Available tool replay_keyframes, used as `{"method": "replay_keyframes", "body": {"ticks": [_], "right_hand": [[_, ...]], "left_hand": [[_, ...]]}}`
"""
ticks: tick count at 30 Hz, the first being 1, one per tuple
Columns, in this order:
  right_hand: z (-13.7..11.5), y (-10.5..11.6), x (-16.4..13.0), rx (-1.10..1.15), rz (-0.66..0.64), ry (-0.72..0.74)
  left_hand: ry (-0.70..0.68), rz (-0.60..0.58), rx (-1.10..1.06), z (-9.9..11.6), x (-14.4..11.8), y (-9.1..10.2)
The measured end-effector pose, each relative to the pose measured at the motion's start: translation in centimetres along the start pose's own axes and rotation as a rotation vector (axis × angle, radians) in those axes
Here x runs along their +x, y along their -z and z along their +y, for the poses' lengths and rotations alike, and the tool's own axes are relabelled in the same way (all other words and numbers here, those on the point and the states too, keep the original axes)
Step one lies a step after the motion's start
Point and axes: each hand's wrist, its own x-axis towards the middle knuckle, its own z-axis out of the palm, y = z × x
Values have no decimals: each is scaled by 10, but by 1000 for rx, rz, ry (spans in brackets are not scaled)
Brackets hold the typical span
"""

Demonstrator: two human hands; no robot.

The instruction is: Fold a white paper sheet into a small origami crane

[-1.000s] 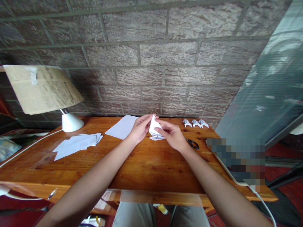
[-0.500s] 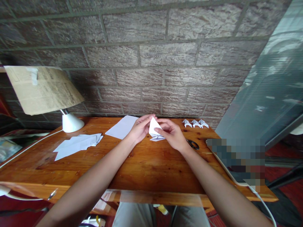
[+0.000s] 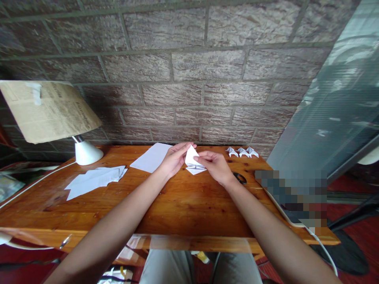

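Observation:
A piece of folded white paper [image 3: 192, 155] is held up between both hands above the middle of the desk, its pointed tip upward and creased flaps spread at the bottom. My left hand [image 3: 177, 157] grips it along the left side, thumb near the tip and fingers behind. On the right side, my right hand [image 3: 216, 165] pinches the paper with thumb and forefinger. Parts of the fingers behind the paper are hidden. Just beyond the right wrist lie scissors with black handles [image 3: 240, 178], partly covered by the hand and forearm.
Several small folded paper figures [image 3: 243, 152] stand at the back right of the wooden desk [image 3: 189, 209]. White sheets [image 3: 149, 159] and loose paper pieces [image 3: 96, 179] lie left. A lamp [image 3: 88, 153] stands far left; a blurred-out device [image 3: 291, 203] with a cable lies right.
My right hand has shifted slightly right and its fingers have drawn together at the paper's edge. The lower flaps of the folded paper now spread wider and hang lower.

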Motion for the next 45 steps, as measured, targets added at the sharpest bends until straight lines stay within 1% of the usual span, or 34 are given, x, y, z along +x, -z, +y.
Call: {"method": "replay_keyframes", "body": {"ticks": [2,6,10,14,16,18,22,25,30,34,36,39,42,45], "right_hand": [[0,1,0,-6,-17,1],[0,2,0,-45,-95,-11],[1,4,1,-92,-131,-12],[3,5,1,-124,-151,-3],[4,6,2,-127,-148,5],[4,7,2,-111,-126,10],[4,11,4,-76,-43,-24],[4,13,5,-80,34,-42],[6,13,6,-141,145,-7],[3,15,7,-81,217,19],[3,15,8,-20,224,17],[4,15,9,38,222,5],[5,14,10,25,225,-1],[6,14,9,-18,218,9]], "left_hand": [[-10,7,32,-1,0,1],[-35,66,61,-3,3,4],[-41,125,20,-6,6,5],[6,178,-56,-10,7,5],[19,180,-61,-10,7,5],[35,124,-27,-8,6,4],[113,-44,-6,-4,3,3],[92,-86,-18,-5,2,2],[34,-74,60,-9,1,2],[37,-48,120,-12,1,4],[22,-52,155,-14,0,4],[-63,-28,238,-15,0,3],[-159,31,339,-17,-1,3],[-193,60,381,-18,0,3]]}}
